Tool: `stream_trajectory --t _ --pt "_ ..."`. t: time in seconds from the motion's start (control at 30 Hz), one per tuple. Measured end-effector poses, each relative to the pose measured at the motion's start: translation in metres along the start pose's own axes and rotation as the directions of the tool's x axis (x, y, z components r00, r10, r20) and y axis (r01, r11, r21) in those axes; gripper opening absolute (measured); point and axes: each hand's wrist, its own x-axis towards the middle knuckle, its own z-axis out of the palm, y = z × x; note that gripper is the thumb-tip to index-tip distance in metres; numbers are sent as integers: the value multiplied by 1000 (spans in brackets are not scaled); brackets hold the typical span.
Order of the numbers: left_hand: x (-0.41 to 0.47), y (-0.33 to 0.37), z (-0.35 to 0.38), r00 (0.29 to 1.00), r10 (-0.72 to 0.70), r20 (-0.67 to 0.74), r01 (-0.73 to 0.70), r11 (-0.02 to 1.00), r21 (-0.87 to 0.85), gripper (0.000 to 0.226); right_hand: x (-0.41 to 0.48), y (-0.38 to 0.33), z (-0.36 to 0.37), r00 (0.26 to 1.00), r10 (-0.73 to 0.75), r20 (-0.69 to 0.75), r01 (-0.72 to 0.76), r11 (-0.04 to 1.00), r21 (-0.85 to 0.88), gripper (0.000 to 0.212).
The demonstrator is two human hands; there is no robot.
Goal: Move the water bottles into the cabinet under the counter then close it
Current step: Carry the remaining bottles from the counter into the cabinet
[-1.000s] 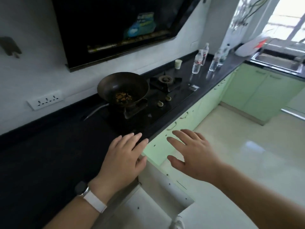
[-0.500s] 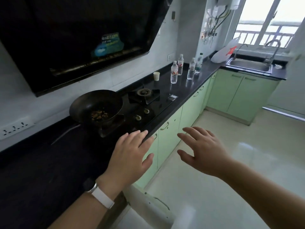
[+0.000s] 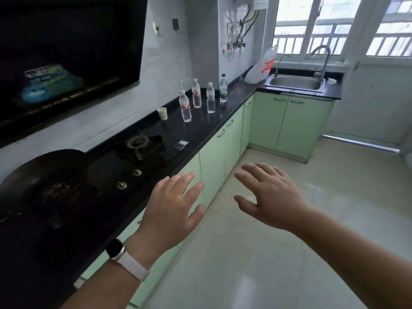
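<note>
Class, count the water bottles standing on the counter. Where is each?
4. Nearest bottle beside the paper cup; second by the wall; third near the counter edge; green-labelled one farthest.

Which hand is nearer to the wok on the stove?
Left. The left hand hovers over the counter edge, just right of the wok; the right hand is out over the floor, farther away.

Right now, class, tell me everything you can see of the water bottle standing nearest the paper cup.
The nearest water bottle is small, clear plastic, with a white cap and a red-and-white label around its upper body. It looks full or nearly so. It stands upright on the black countertop, capped, just right of the white paper cup and apart from it. Nothing else touches it; neither hand is near.
</note>
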Motion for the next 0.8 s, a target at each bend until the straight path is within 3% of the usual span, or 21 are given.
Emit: stream_trajectory --t 0.47,0.8 --pt "135 35 71 982 180 -57 -182 982 -46 47 15 109 1 991 135 -12 -136 990 -45 53" --pt "260 -11 178 957 287 -43 -291 945 -148 47 106 185 49 958 258 123 -242 961 -135 54"
